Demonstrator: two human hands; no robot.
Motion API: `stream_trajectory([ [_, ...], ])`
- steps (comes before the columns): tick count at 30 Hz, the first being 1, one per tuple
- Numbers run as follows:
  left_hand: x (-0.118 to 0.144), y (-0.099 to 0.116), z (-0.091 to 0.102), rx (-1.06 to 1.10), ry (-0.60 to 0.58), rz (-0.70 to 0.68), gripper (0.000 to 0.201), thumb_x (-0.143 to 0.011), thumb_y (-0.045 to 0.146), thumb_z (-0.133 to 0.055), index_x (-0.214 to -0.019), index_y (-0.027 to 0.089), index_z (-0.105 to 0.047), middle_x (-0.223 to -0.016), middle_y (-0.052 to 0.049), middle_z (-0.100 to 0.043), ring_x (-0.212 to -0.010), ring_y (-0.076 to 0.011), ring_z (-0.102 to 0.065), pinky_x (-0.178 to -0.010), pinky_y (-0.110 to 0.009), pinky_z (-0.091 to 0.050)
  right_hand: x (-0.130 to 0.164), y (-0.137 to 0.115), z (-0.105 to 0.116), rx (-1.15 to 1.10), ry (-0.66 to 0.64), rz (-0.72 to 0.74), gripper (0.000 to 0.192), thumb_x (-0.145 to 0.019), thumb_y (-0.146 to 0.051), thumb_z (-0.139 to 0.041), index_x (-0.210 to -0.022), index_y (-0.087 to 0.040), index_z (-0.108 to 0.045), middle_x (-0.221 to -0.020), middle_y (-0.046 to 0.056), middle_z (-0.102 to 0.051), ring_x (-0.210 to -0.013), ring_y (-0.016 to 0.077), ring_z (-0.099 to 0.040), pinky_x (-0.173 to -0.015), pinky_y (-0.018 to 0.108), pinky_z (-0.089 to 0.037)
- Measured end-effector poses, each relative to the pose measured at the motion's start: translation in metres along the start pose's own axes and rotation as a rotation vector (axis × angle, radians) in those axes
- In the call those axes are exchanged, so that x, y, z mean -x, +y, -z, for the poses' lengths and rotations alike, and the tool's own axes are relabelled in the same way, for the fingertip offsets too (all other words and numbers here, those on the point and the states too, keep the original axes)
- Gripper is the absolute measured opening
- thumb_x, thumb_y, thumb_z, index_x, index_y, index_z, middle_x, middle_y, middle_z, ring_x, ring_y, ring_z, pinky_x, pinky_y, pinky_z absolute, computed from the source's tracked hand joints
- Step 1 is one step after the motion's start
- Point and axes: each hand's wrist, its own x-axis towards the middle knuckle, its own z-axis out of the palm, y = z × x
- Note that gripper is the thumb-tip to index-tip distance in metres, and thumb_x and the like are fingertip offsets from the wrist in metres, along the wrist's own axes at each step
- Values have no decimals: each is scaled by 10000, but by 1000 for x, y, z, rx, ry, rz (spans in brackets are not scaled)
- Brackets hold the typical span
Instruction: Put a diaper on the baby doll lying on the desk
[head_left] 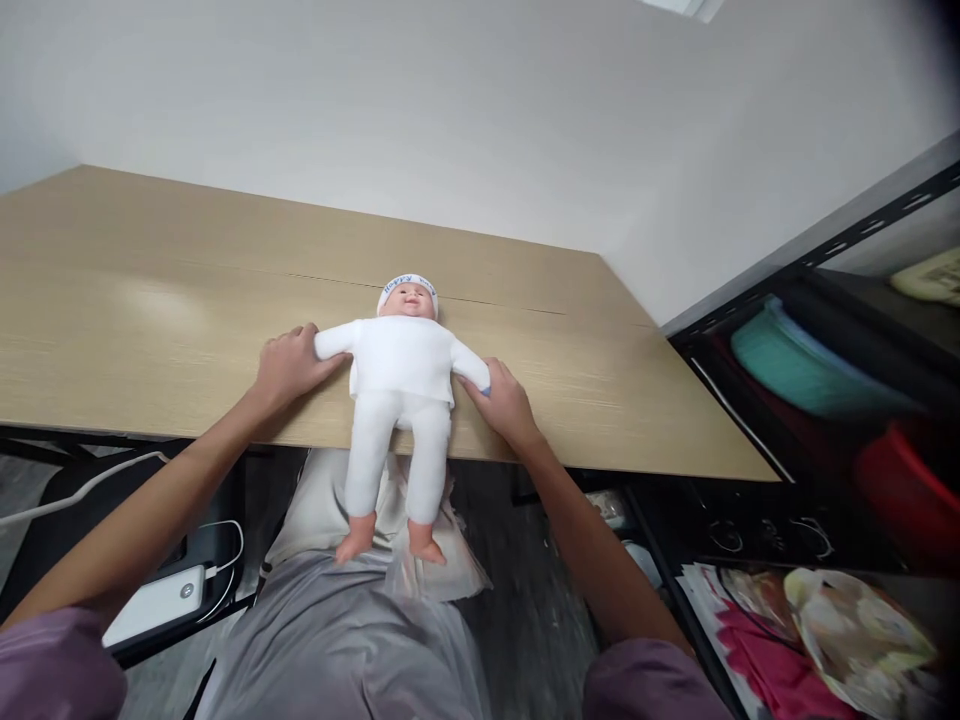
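A baby doll (401,360) in a white top, white trousers and a white cap with blue lettering lies face up on the wooden table. Its head points to the wall, and its legs hang over the front edge with the feet bare. My left hand (289,362) is closed round the end of the sleeve on the left side of the picture. On the other side, my right hand (504,398) grips the opposite sleeve end, where a small blue patch shows. Both of the doll's arms are spread outward; its hands are hidden.
The wooden table (187,310) meets a pale wall. At the right, a black shelf holds a teal bin (810,365), a red bin (911,485) and bagged items. A white power bank (161,600) with a cable lies on a black seat at the lower left.
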Motion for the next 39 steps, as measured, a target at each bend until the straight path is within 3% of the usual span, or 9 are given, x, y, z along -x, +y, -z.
stream_trajectory([
  [8, -73, -13, -39, 49, 128, 23, 769, -922, 911, -548, -1150, 188, -680, -1126, -212, -799, -1032, -454, -758, -865, -469, -501, -78, 16, -35, 70, 73, 9, 625, -1111, -742, -443, -1315, -193, -660, -1240, 197, -761, -1092, 385, -718, -893, 466, -577],
  [21, -187, -11, -66, 78, 229, 61, 757, -912, 895, -592, -1142, 179, -686, -1151, -221, -811, -1018, -435, -747, -899, -478, -502, -191, 38, -66, 12, 100, -34, 721, -1077, -844, -416, -1292, -203, -668, -1247, 203, -763, -1070, 401, -714, -900, 498, -573],
  [26, -215, -12, -70, 49, 242, 92, 818, -891, 937, -555, -1146, 173, -698, -1119, -220, -812, -974, -422, -739, -887, -470, -492, -222, 42, -75, 9, 146, -22, 752, -1051, -884, -425, -1277, -210, -672, -1250, 203, -772, -1074, 400, -713, -900, 501, -574],
  [33, -241, -11, -75, 23, 250, 88, 868, -891, 940, -506, -1201, 153, -699, -1183, -239, -804, -1042, -439, -731, -951, -488, -476, -252, 43, -81, 129, 200, -75, 693, -1006, -857, -572, -1195, -204, -708, -1160, 188, -787, -1009, 386, -718, -882, 485, -563],
  [39, -256, -11, -79, 69, 225, 76, 858, -915, 923, -500, -1249, 151, -671, -1229, -246, -777, -1137, -461, -709, -1027, -518, -453, -268, 47, -86, 153, 242, -107, 708, -1013, -878, -536, -1116, -204, -727, -1088, 182, -780, -952, 358, -701, -857, 466, -553],
])
